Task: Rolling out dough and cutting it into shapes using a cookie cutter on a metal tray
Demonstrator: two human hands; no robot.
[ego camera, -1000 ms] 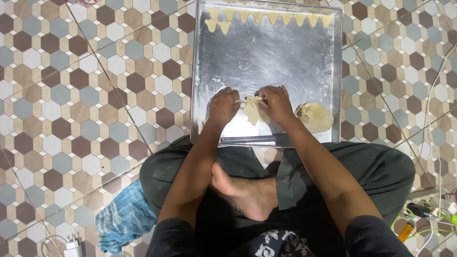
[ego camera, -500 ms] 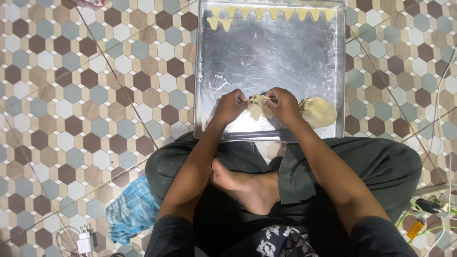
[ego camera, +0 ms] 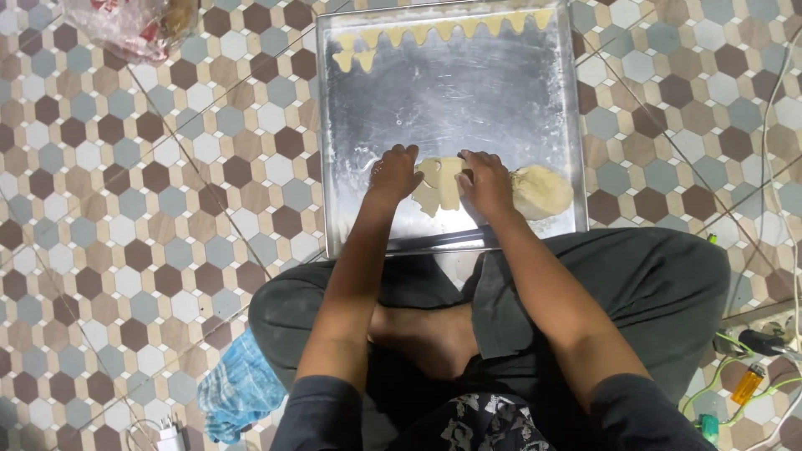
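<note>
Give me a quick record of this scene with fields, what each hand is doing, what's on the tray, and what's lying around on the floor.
Setting: person seated cross-legged on a patterned tile floor
Tray: metal baking tray on the floor before the knees
Left hand: left hand pressing the flat dough piece
Right hand: right hand pressing the same piece from the other side
Dough lump: dough ball on the tray, beside the right hand
Far edge: row of small triangular dough pieces
Floor items: blue cloth, plastic bag, cables
</note>
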